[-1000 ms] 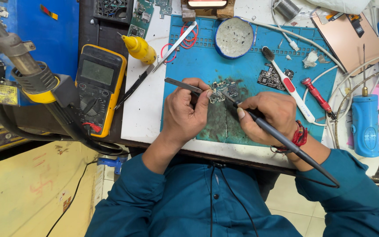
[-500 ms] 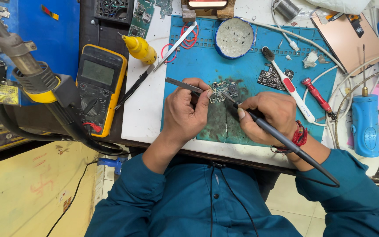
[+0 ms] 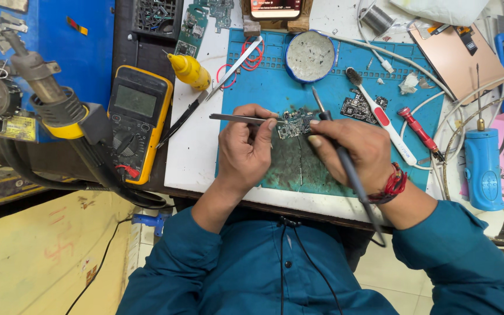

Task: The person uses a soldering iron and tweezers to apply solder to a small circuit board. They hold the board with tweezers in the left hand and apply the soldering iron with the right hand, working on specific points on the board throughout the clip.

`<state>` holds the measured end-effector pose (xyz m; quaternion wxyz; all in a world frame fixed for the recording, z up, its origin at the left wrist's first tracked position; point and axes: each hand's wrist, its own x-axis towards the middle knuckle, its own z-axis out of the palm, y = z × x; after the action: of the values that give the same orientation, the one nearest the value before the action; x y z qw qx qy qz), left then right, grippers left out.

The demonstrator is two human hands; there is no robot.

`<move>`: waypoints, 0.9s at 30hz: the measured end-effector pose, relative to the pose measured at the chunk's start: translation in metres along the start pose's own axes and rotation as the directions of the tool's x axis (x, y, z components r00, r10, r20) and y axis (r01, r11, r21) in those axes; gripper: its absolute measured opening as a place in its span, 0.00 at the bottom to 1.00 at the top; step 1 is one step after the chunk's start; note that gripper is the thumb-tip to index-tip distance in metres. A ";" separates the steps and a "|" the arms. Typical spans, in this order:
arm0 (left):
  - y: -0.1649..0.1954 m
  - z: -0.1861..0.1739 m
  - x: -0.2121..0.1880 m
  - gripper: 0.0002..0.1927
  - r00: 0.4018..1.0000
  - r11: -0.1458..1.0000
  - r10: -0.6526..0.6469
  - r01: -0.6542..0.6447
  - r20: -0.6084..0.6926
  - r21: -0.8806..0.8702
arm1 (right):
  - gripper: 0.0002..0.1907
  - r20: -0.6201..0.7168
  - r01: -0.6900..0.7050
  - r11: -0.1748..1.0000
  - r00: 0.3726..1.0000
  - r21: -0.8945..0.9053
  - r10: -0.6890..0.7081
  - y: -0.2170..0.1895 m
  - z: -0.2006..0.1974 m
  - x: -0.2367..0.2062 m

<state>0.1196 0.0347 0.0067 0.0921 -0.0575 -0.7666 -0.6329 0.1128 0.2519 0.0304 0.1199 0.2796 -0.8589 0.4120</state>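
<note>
Circuit board (image 3: 291, 123) — a small green piece lying on the blue work mat (image 3: 275, 87), between the two hands, beneath both tool tips. At far left stood a hot-air gun (image 3: 48, 96) in its holder, then a yellow multimeter (image 3: 138, 119) and a yellow squeeze bottle (image 3: 189, 71). The left hand (image 3: 246, 149) was closed around metal tweezers (image 3: 237, 118), their tips resting at the board's left edge. The right hand (image 3: 348, 149) gripped a soldering iron (image 3: 345, 163) like a pen, its tip pointing up past the board's right side. A round tin (image 3: 310, 55) sat above; a brush (image 3: 377, 114) and red screwdriver (image 3: 418, 131) lay to the right. The step would likely go best with the tweezers pinning the board flat, both wrists braced on the mat, and only a brief touch of the tip. Against the earlier frame, the iron's tip had swung from pointing left to pointing upward — the tweezers barely shifted.
</note>
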 end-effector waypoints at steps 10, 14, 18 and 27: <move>0.000 0.002 0.002 0.05 0.999 0.995 -0.021 0.025 -0.046 0.101 | 0.13 0.060 0.024 0.987 0.998 -0.159 -0.015 -0.015 -0.002 0.011; 0.004 0.000 0.003 0.04 1.000 0.994 -0.009 0.008 0.003 0.105 | 0.14 0.058 0.018 0.987 0.998 -0.161 -0.009 -0.016 -0.003 0.011; 0.007 -0.003 0.003 0.05 0.997 0.994 -0.039 0.032 0.063 0.107 | 0.16 0.071 -0.006 0.987 0.997 -0.160 0.017 -0.013 -0.002 0.009; 0.004 -0.003 -0.001 0.05 0.996 0.998 -0.065 0.065 0.052 0.010 | 0.19 0.005 -0.102 0.991 0.995 -0.091 0.103 -0.003 0.002 0.000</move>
<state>0.1215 0.0322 0.0111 0.0514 -0.0489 -0.7727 -0.6308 0.1147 0.2490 0.0315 0.1070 0.2316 -0.8905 0.3768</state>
